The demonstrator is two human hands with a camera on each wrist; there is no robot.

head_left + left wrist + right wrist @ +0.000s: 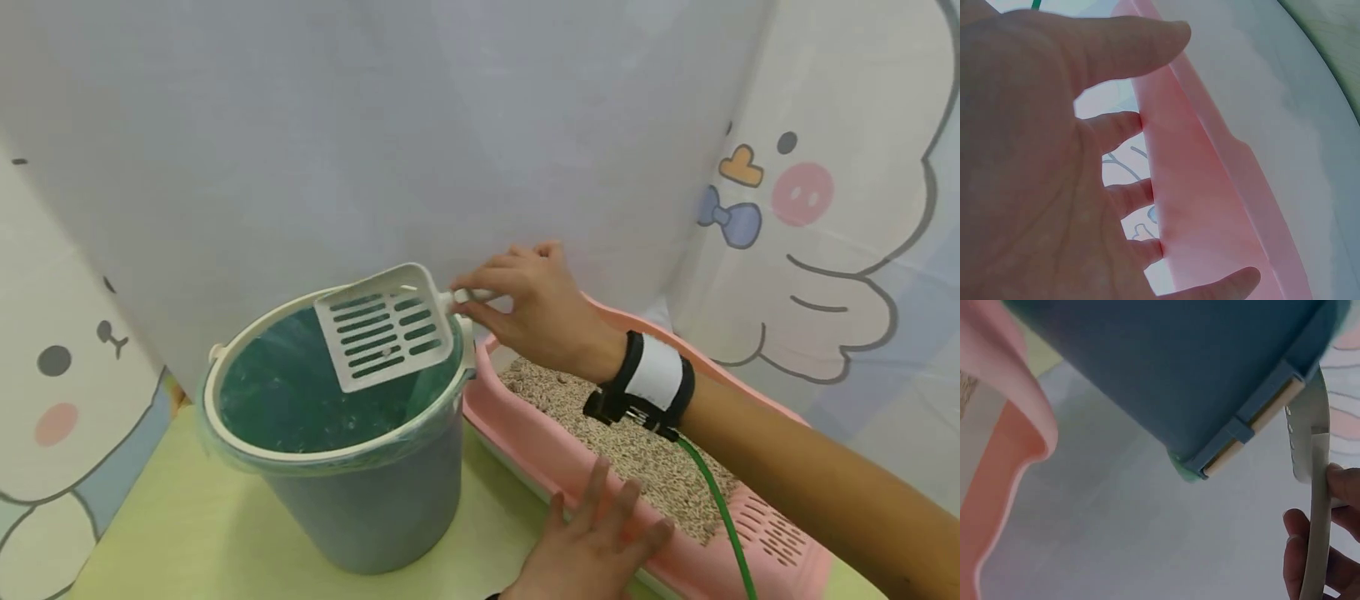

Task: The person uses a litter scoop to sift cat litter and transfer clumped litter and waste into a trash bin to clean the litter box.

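Note:
My right hand (487,304) pinches the short handle of a white slotted scoop (382,329), tilted over the mouth of a blue-grey bucket (360,492) lined with a green bag. The scoop's blade looks bare. In the right wrist view the fingertips (1300,550) curl round the scoop handle (1313,506) beside the bucket wall (1179,369). My left hand (600,533) lies with straight, spread fingers on the near rim of a pink litter box (540,442) filled with beige litter (637,450). The left wrist view shows the left hand (1085,156) against that pink rim (1204,187).
Bucket and litter box stand side by side on a pale green tabletop (187,533). White curtains with cartoon figures (810,250) hang close behind and at both sides. A wrist band (652,379) with a green cable crosses over the litter box.

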